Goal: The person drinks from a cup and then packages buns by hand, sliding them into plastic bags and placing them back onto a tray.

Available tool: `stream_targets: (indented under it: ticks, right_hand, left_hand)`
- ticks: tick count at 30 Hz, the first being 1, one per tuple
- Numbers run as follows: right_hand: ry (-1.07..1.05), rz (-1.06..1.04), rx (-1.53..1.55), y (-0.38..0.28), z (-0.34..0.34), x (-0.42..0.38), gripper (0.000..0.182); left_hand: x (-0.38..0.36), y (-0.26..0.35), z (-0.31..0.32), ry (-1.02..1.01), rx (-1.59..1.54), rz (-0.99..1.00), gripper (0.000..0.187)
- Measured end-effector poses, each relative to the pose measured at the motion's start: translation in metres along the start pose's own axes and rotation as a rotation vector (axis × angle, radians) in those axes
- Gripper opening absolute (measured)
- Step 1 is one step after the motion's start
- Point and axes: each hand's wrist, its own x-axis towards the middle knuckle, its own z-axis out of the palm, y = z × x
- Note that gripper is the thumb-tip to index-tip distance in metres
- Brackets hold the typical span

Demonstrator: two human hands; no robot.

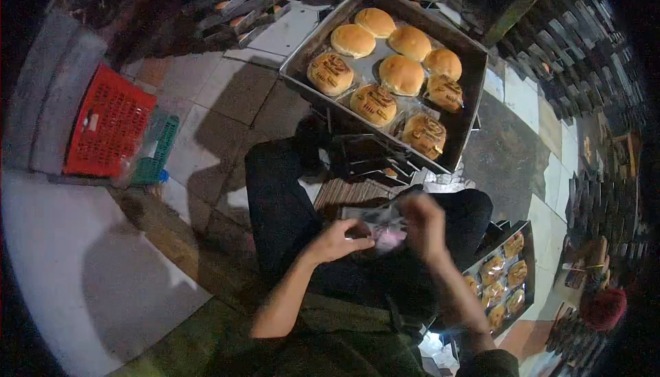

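Over my lap, a clear plastic bag [368, 217] with a pinkish patch lies between my hands. My left hand [335, 242] is closed on its left side, thumb and fingers curled at the edge. At the bag's right side is my right hand [424, 220], smeared by motion, its fingers indistinct. Beyond my knees stands a dark metal tray [294, 87]. Bare golden buns [401, 75] fill its far and middle part. Nearer its front edge lie buns in clear printed wrappers [373, 105].
A second tray [528, 259] of wrapped buns stands by my right knee. To the left are a red crate [110, 126] and a green basket [159, 147]. Stacked dark trays [584, 47] line the right side. A stack of thin brown sheets [357, 193] lies before my lap.
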Motion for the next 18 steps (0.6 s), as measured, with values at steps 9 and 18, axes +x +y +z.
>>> stream_targets:
  ticks: [9,18]
  right_hand:
    - [0.041,-0.039,-0.610,-0.088,-0.007,0.049,0.018]
    - [0.266,-0.600,-1.058,-0.057,-0.012,0.290,0.022]
  left_hand:
    - [0.013,0.022,-0.028,0.611,-0.217,-0.035,0.017]
    - [0.045,0.010,-0.039,0.890,-0.473,-0.021,0.015]
